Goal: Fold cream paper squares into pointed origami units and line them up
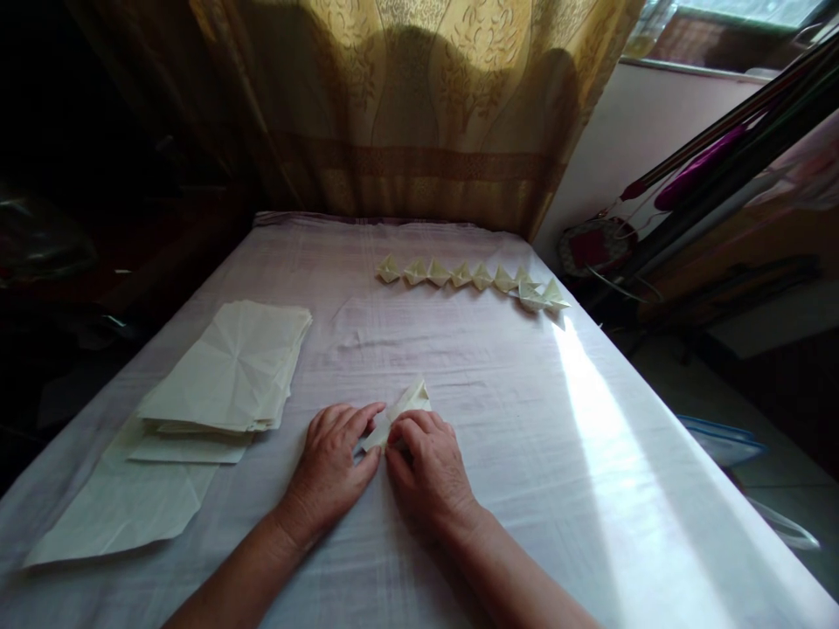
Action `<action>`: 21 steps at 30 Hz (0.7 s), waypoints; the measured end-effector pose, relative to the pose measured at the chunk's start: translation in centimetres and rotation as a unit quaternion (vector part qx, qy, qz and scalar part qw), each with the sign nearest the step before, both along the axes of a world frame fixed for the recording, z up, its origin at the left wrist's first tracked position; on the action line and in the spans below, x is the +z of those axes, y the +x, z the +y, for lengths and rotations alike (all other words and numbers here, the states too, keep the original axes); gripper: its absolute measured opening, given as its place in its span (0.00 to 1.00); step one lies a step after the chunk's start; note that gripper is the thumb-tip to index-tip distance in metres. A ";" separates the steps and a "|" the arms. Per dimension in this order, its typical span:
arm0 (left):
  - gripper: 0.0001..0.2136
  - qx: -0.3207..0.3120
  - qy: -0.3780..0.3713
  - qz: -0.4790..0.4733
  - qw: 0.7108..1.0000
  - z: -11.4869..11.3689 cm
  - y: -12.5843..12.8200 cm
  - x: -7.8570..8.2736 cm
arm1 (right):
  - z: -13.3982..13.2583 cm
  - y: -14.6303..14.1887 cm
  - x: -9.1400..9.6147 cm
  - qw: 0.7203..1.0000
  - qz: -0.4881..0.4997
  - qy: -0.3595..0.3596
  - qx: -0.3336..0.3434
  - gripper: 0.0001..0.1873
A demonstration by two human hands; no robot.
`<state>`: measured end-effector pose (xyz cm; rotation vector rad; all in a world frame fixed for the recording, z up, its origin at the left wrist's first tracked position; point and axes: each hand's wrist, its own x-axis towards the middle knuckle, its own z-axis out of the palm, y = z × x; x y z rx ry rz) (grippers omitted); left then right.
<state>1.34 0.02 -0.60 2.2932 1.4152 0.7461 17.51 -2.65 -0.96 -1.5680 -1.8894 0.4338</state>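
Close together, the left hand point(331, 459) lies spread, index fingertip pressing a small cream folded paper point(410, 404), pointed and creased, while the right hand point(429, 463) pinches its edge.

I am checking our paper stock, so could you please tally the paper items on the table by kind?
Finished folded pieces in the far row: about 9, the right end overlaps
Half-folded piece under left hand and right hand: 1
Stack of flat sheets: 1, sheets uncountable
Loose large sheet beneath it: 1
Total: about 12
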 end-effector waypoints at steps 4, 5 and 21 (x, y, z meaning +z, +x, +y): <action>0.23 0.005 0.008 -0.001 1.000 0.1 -0.1 -0.2 | 0.0 0.4 -0.4 0.998 0.041 0.030 0.027 0.08; 0.23 0.007 0.009 -0.002 1.000 0.1 -0.2 -0.2 | 0.0 0.6 -0.4 0.997 0.054 0.040 0.035 0.08; 0.21 -0.009 0.061 0.081 0.995 0.2 -0.6 -1.5 | 3.5 5.9 -0.3 0.986 -0.157 0.059 -0.011 0.17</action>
